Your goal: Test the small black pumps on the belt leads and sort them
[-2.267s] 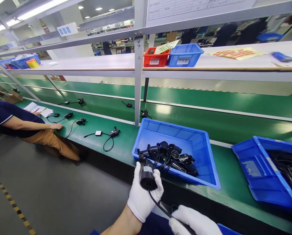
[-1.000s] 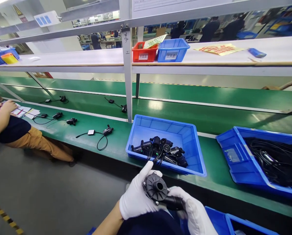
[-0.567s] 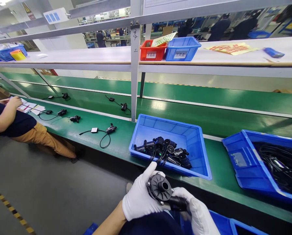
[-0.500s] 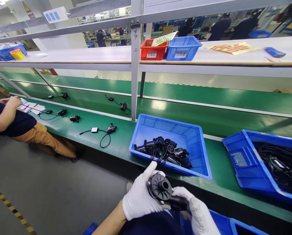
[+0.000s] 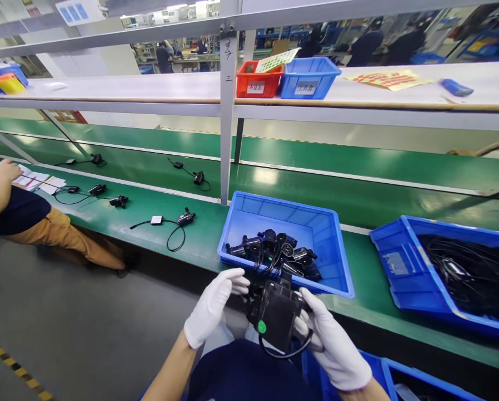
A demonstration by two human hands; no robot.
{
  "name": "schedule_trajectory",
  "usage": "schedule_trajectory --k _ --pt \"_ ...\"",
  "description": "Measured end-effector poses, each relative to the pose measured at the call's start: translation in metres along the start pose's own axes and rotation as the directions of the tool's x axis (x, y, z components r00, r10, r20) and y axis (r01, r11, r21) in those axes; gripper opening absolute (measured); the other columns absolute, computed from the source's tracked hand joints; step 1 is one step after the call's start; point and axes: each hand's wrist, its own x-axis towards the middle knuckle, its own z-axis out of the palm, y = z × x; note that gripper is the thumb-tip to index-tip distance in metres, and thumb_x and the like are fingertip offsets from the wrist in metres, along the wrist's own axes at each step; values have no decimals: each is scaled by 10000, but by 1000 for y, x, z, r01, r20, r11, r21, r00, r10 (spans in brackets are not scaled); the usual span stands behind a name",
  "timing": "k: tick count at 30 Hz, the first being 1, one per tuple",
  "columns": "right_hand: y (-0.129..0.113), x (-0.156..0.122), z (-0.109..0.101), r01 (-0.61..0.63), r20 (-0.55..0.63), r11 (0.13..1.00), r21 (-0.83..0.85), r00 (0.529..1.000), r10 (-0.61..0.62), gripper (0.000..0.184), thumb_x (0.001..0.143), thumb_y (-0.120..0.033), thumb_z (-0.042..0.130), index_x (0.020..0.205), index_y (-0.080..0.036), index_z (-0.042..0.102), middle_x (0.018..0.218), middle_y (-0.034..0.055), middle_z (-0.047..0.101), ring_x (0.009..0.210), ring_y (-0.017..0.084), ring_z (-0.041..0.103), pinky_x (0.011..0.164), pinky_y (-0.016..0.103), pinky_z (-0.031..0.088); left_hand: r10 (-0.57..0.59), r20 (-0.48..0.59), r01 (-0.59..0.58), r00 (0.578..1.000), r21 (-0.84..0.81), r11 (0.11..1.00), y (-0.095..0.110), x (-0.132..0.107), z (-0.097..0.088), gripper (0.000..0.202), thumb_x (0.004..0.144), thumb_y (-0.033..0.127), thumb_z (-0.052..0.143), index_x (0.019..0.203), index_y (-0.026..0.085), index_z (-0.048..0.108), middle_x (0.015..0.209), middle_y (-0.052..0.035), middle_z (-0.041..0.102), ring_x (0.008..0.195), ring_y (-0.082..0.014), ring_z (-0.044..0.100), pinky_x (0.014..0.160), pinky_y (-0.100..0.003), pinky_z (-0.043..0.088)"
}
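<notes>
Hands (image 5: 211, 306) flank the black device (image 5: 280, 317), the right (image 5: 335, 348) gripping it.

The black device (image 5: 279, 320) partly hides the right hand (image 5: 333, 348). The left edge cuts off a co-worker (image 5: 18, 209); the right edge crops a blue bin (image 5: 410, 287).

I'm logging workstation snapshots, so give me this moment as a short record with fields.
Left hand: white glove, fingers extended beside the black device; contact unclear
Right hand: white glove, holding the black device
Device marking: round green sticker
Centre bin: blue, holding black units
Right bin: blue, holding black cables
Shelf: red box beside a smaller blue box
Co-worker: at the green bench, far left
</notes>
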Motion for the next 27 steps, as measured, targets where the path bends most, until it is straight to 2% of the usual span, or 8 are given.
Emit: schedule_trajectory --k 4,7,9,11,16,21,24,27 --pt "-2 7 3 -61 1 998 2 998 61 763 608 -866 768 523 -213 383 433 -90 318 409 33 221 414 190 282 -18 -46 21 999 84 996 3 -6 14 582 977 638 563 1332 183 637 1292 -150 685 1138 -292 685 1068 -476 506" --pt "-2 2 13 51 -22 992 -116 998 -54 717 730 -847 701 560 -221 396 502 -54 403 470 78 339 484 227 385 -95 -105 106 990 113 988 3 -9 37 927 717 541 898 1490 228 495 1396 -139 623 1263 -339 614 1137 -499 452" --pt "-3 -4 20 166 20 959 -232 986 -165 691 778 -867 631 591 -220 476 533 -21 490 506 117 427 524 262 432 -152 -132 155 979 13 988 0 -7 45 1147 625 463 967 1572 245 358 1452 -137 591 1339 -342 561 1190 -500 391" --pt "-5 -11 23 252 118 918 -307 967 -226 706 814 -900 535 642 -216 562 550 6 560 517 147 491 542 284 461 -176 -64 161 982 -196 967 -7 -3 44 1062 705 484 910 1570 230 347 1453 -140 598 1346 -324 560 1187 -478 381" --pt "-11 -24 17 370 274 835 -406 922 -275 689 942 -817 401 659 -215 581 580 28 621 529 163 569 548 277 498 -201 300 351 932 -623 699 -34 3 33 846 796 770 661 1387 166 601 1218 -170 717 930 -287 707 850 -426 532" --pt "-7 -31 5 361 238 828 -428 929 -282 663 972 -748 401 602 -223 565 534 33 611 495 172 575 537 287 515 -182 335 377 924 -733 566 -45 2 34 1031 694 948 594 1411 207 624 1157 -147 733 629 -106 478 580 -253 402" --pt "-7 -35 1 348 181 831 -435 937 -298 600 987 -665 439 599 -226 567 559 36 641 517 177 595 549 284 526 -219 317 385 923 -759 525 -44 5 34 1054 639 972 605 1394 236 638 1197 -127 729 713 -125 545 689 -277 465" --pt "-7 -34 5 338 131 791 -509 939 -317 513 964 -589 484 610 -236 601 596 33 676 571 193 638 581 286 540 -216 243 324 946 -747 580 -38 8 39 1094 606 1014 554 1389 255 630 1366 -134 667 1107 -268 647 971 -417 500"
